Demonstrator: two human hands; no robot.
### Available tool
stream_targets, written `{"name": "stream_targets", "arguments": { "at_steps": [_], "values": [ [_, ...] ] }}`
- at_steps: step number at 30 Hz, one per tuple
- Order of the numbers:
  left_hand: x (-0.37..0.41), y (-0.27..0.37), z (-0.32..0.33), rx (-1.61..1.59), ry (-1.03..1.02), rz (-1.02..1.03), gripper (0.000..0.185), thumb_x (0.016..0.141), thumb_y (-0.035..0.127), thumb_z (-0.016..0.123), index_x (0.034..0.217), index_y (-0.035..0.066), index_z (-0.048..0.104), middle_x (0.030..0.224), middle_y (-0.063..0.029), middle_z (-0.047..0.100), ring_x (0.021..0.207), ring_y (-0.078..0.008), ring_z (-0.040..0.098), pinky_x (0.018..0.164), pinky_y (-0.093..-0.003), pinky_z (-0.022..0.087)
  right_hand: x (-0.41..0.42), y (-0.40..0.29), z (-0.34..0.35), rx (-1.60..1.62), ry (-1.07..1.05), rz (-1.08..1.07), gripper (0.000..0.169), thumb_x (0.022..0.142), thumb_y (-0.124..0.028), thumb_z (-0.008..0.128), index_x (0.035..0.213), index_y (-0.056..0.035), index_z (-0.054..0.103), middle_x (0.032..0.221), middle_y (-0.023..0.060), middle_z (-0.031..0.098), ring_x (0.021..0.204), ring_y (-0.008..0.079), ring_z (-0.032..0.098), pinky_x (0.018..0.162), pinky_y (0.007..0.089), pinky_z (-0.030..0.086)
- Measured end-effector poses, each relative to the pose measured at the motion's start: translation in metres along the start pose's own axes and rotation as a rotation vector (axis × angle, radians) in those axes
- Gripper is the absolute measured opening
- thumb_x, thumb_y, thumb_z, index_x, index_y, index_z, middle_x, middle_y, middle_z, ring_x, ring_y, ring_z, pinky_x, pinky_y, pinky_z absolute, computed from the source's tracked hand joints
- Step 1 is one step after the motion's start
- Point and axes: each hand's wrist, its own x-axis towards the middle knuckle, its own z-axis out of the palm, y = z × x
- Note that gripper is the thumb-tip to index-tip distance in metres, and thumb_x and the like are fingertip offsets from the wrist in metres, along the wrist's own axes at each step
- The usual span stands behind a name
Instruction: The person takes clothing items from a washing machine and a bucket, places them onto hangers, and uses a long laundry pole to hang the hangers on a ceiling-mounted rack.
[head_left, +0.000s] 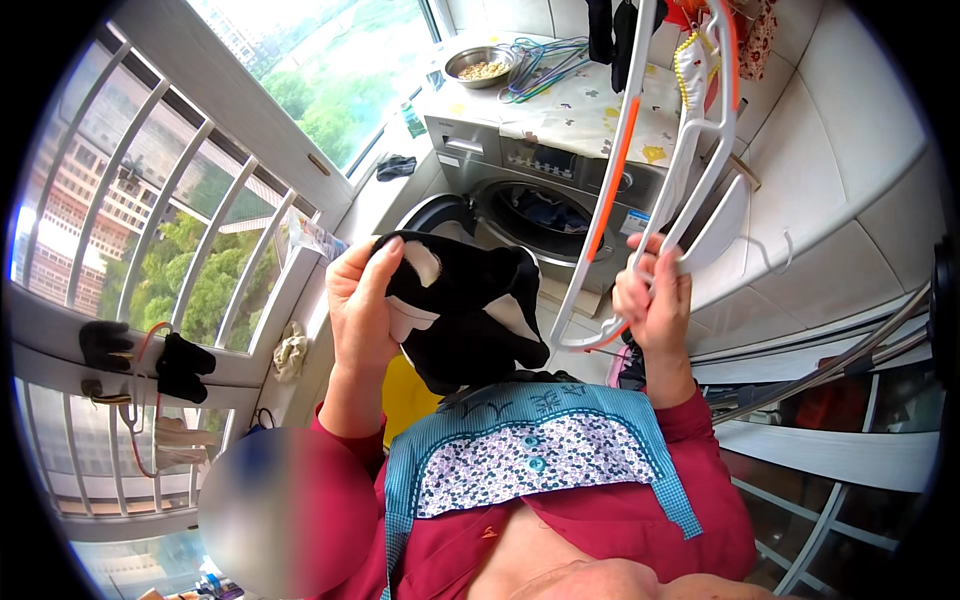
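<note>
My left hand (361, 307) pinches the edge of a black-and-white fabric garment (472, 300), which hangs in loose folds before my apron (532, 450). The fingers of my right hand (658, 292) are wrapped around the hook end of a white plastic clothes hanger (694, 195) with orange strips, held upright to the right of the garment. Garment and hanger are close together; from this angle I cannot tell whether they touch. Beyond them stands a grey front-loading washing machine (480, 142). Its round door (442, 214) is swung out, and dark laundry (551, 210) lies inside the drum.
On the washer's patterned cover are a metal bowl (481, 66) and several wire hangers (536, 67). A dark cloth (396, 168) lies on the windowsill. Black gloves (184, 367) hang at the left window. A metal pole (832, 360) crosses at right. Something yellow (409, 401) is below the garment.
</note>
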Motion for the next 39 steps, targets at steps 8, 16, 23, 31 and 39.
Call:
{"name": "stream_targets", "arguments": {
  "at_steps": [8, 16, 23, 31, 39],
  "values": [
    [-0.018, 0.004, -0.001, -0.025, -0.007, -0.002, 0.017, 0.093, 0.012, 0.055, 0.088, -0.002, 0.066, 0.076, -0.0054, 0.067, 0.064, -0.0085, 0.061, 0.057, -0.0194, 0.047, 0.056, -0.002, 0.043, 0.227, -0.391, -0.251, 0.072, 0.090, -0.069, 0.037, 0.103, -0.0014, 0.058, 0.052, -0.0066, 0.027, 0.046, 0.0061, 0.027, 0.044, 0.0245, 0.024],
    [-0.028, 0.039, -0.049, -0.069, 0.176, 0.087, 0.019, 0.094, 0.014, 0.055, 0.089, -0.001, 0.066, 0.079, -0.0096, 0.069, 0.065, -0.0145, 0.067, 0.059, -0.0229, 0.054, 0.026, 0.090, 0.034, -0.721, -0.586, 0.393, 0.026, 0.091, -0.025, 0.064, 0.097, -0.0002, 0.059, 0.070, 0.0064, 0.058, 0.069, 0.0167, 0.059, 0.063, 0.0327, 0.047],
    [-0.043, 0.011, -0.067, 0.007, 0.232, 0.089, 0.020, 0.095, 0.013, 0.054, 0.092, -0.003, 0.066, 0.082, -0.0096, 0.069, 0.068, -0.0134, 0.065, 0.062, -0.0246, 0.053, 0.034, 0.026, 0.048, -1.030, -0.921, 0.052, 0.028, 0.088, -0.021, 0.066, 0.105, 0.0004, 0.064, 0.082, 0.0154, 0.062, 0.070, 0.0261, 0.058, 0.065, 0.0336, 0.048],
    [-0.055, 0.033, -0.032, 0.037, 0.126, 0.035, 0.019, 0.094, 0.010, 0.054, 0.092, -0.004, 0.066, 0.082, -0.0092, 0.069, 0.068, -0.0117, 0.065, 0.061, -0.0220, 0.051, 0.023, 0.055, 0.044, -0.549, -0.753, -0.198, 0.017, 0.086, 0.002, 0.062, 0.102, -0.0001, 0.065, 0.090, 0.0105, 0.066, 0.082, 0.0212, 0.067, 0.073, 0.0309, 0.053],
    [-0.055, 0.056, -0.019, 0.070, 0.274, 0.192, 0.021, 0.095, 0.011, 0.053, 0.086, -0.003, 0.066, 0.077, -0.0099, 0.069, 0.062, -0.0125, 0.065, 0.056, -0.0224, 0.051, 0.041, 0.078, 0.026, -0.938, -0.905, -0.027, 0.010, 0.084, -0.008, 0.063, 0.093, -0.0046, 0.066, 0.078, 0.0155, 0.064, 0.069, 0.0314, 0.062, 0.061, 0.0359, 0.048]
  ]
}}
